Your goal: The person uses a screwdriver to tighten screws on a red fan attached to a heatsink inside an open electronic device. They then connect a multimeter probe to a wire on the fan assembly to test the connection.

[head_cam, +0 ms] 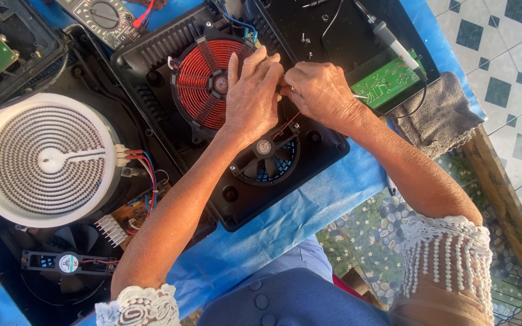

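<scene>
Opened black plastic cooker housing (170, 45) on blue-covered desk (285, 223). Left hand (252, 96) lies over right edge of red copper coil (203, 81), fingers curled together, tips meeting right hand (318, 90). Right hand pinches small part at that meeting point; part itself too small to tell. Thin red wire (286, 124) runs down from hands toward round black fan (267, 158) just below them. Coil flat, spiral-wound, glossy. Green circuit board (385, 81) just right of right hand. White ribbed round heater (43, 160) well left. Grey cloth (442, 115) at desk edge.
</scene>
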